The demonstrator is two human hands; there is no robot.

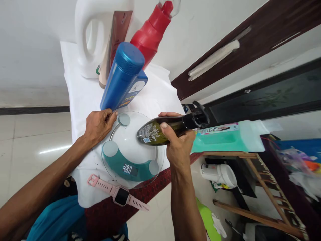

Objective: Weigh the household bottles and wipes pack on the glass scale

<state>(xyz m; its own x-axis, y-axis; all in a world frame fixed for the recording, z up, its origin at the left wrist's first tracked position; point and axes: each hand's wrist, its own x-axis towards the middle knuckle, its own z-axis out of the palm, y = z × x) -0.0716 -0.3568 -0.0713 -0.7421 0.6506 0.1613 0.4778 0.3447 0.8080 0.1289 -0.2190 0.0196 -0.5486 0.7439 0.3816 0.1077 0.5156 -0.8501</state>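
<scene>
My right hand [177, 144] grips a dark green spray bottle [160, 130] with a black trigger head, held tilted just above a round glass scale [130, 150]. The scale has a teal band and its display is lit. My left hand [99, 125] is curled at the base of a tall blue bottle [122, 78] that stands beside the scale's far left edge. Whether those fingers hold the bottle or only touch it is unclear. Everything sits on a white cloth [82, 97] over a small table.
Behind the blue bottle stand a white jug [90, 36], a brown tube [114, 43] and a red bottle [150, 33]. A pink smartwatch [117, 194] lies at the table's near edge. A teal wipes pack [225, 139] rests on a wooden rack [255, 190] to the right.
</scene>
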